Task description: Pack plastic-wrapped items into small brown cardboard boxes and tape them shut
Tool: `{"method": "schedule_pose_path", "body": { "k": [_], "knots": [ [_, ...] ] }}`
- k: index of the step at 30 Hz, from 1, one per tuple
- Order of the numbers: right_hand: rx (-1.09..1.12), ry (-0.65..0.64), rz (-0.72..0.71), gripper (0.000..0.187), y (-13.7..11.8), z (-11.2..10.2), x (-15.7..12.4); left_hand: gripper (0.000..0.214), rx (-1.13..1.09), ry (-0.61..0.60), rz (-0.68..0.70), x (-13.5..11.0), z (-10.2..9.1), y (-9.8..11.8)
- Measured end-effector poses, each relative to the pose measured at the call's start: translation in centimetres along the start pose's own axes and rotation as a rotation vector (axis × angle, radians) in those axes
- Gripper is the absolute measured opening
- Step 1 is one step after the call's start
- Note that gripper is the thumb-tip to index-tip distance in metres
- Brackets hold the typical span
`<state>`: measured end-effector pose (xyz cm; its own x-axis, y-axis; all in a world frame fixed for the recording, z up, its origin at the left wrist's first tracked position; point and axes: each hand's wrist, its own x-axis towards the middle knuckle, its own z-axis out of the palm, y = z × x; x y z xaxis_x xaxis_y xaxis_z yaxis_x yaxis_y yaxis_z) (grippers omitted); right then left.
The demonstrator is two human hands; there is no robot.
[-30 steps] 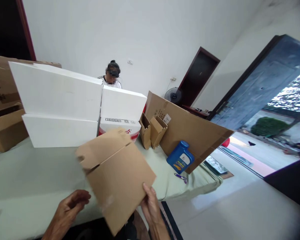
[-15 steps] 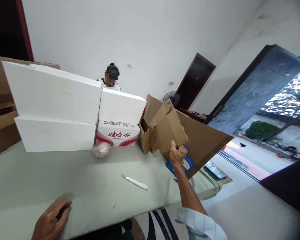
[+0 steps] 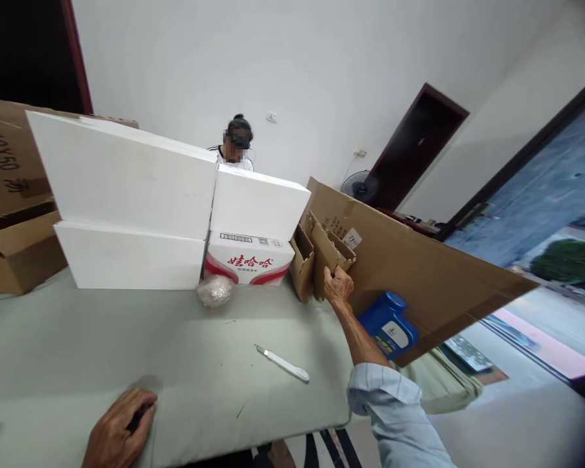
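Observation:
My right hand (image 3: 338, 285) grips the near edge of a brown cardboard box (image 3: 325, 253), which stands upright on the table, its upper edge open. A second narrow cardboard box (image 3: 302, 266) is just left of it, beside a red and white carton (image 3: 248, 260). Behind my right hand leans a large cardboard sheet (image 3: 419, 273), with a blue plastic jug (image 3: 390, 328) in front of it. My left hand (image 3: 121, 429) rests on the table at the lower left, fingers curled in, with nothing seen in it. A white utility knife (image 3: 283, 363) lies between my hands.
White boxes (image 3: 131, 253) are stacked along the table's (image 3: 185, 351) far side. A clear plastic-wrapped bundle (image 3: 215, 290) sits before the carton. Brown cartons (image 3: 24, 250) stand at the left. A person (image 3: 234, 146) is behind the boxes, with a fan (image 3: 361, 187) further right.
My right hand has lowered the cardboard box from a tilted, raised position to upright beside the narrow one. The blue jug shows more fully. The view has turned right; my left hand stays resting.

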<state>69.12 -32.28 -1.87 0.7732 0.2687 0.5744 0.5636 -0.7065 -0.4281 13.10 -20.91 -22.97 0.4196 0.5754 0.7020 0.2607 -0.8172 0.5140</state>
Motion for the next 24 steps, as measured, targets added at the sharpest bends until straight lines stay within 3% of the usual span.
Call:
{"method": "schedule_pose_path", "body": {
  "k": [6, 11, 14, 16, 18, 20, 24],
  "knots": [
    [0.0, -0.144, -0.046, 0.026, 0.3, 3.2, -0.7, 0.014, -0.001, 0.012, 0.026, 0.5, -0.2, 0.7],
    [0.062, -0.097, -0.135, 0.054, 1.0, 3.0, -3.6, 0.015, -0.046, 0.01, -0.006, 0.6, 0.1, 0.6],
    [0.139, -0.092, -0.215, 0.067, 0.5, 2.5, -8.5, 0.016, -0.075, -0.02, -0.08, 0.7, 0.5, 1.1],
    [0.217, -0.172, -0.318, 0.073, -0.1, 2.5, -13.0, 0.019, -0.088, -0.07, -0.149, 0.9, 0.7, 1.5],
    [0.3, -0.291, -0.452, 0.069, -0.1, 2.9, -17.6, 0.02, -0.057, -0.082, -0.196, 1.1, 1.0, 1.7],
    [0.326, -0.324, -0.616, 0.06, 0.6, 3.7, -21.4, 0.019, -0.022, -0.085, -0.242, 1.4, 1.3, 1.7],
    [0.229, -0.245, -0.799, 0.057, 3.4, 6.3, -24.9, 0.02, 0.0, -0.101, -0.32, 1.8, 1.6, 1.5]
  ]
}}
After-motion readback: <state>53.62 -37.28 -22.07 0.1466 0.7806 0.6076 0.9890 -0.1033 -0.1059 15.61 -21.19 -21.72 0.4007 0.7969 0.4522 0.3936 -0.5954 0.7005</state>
